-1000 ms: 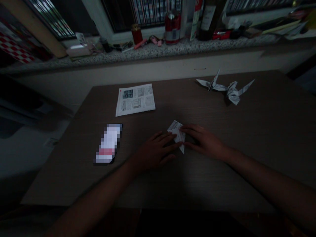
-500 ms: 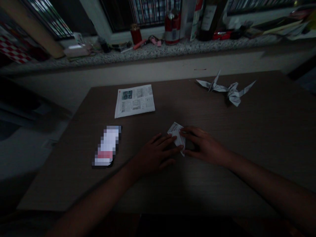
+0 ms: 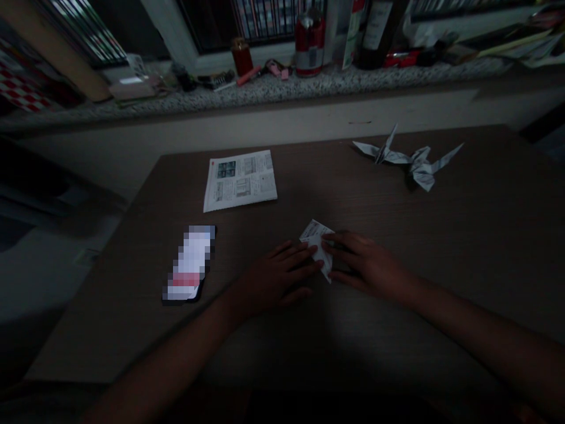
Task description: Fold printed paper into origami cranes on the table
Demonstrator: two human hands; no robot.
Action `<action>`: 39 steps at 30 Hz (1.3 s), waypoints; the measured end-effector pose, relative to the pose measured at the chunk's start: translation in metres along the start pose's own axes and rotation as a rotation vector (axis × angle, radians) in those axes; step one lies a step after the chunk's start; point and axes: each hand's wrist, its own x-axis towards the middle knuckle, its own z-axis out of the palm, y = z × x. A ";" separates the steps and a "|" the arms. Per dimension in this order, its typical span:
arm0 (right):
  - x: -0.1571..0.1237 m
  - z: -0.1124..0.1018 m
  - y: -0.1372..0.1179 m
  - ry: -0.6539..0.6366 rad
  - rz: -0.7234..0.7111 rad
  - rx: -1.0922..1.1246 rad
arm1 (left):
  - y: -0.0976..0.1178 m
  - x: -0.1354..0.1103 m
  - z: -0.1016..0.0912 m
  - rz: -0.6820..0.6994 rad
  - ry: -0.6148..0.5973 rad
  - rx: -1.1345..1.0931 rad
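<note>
Folded paper (image 3: pixel 318 244): small, white, printed, creased to a pointed wedge. It lies flat on table (image 3: pixel 463 235) at near centre, between both hands and touching both. Long axis runs diagonally, far-left to near-right.

Left hand (image 3: pixel 276 280): palm down, fingers extended, tips pressing the paper's left edge.

Right hand (image 3: pixel 366 265): fingertips on the paper's right side. Pressing or pinching the fold: cannot tell.

Table: dark wood grain, matte.

Printed sheet (image 3: pixel 241 179) and phone (image 3: pixel 189 264) at left, well apart. Two paper cranes (image 3: pixel 408 160) far right.
</note>
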 end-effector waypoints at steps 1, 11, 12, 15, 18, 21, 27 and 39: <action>0.000 0.000 -0.001 -0.003 -0.002 -0.018 | 0.000 0.000 0.000 -0.001 0.000 0.002; 0.000 0.002 -0.003 -0.012 -0.018 -0.072 | 0.002 0.002 0.001 -0.010 0.004 0.022; 0.000 0.002 -0.003 -0.011 -0.018 -0.067 | 0.002 0.002 0.001 -0.012 0.005 0.024; 0.000 0.002 -0.002 -0.013 -0.016 -0.059 | 0.002 0.002 0.001 -0.015 -0.005 0.027; 0.000 0.002 -0.002 -0.011 -0.020 -0.066 | 0.002 0.002 0.001 -0.016 -0.013 0.028; -0.001 0.002 -0.002 -0.011 -0.020 -0.068 | 0.002 0.002 0.001 -0.031 -0.005 0.038; 0.000 0.002 -0.007 0.020 0.036 -0.010 | 0.004 0.002 0.000 -0.045 -0.009 0.041; 0.002 0.005 -0.007 0.049 0.053 -0.021 | -0.007 0.000 -0.004 0.034 0.042 -0.042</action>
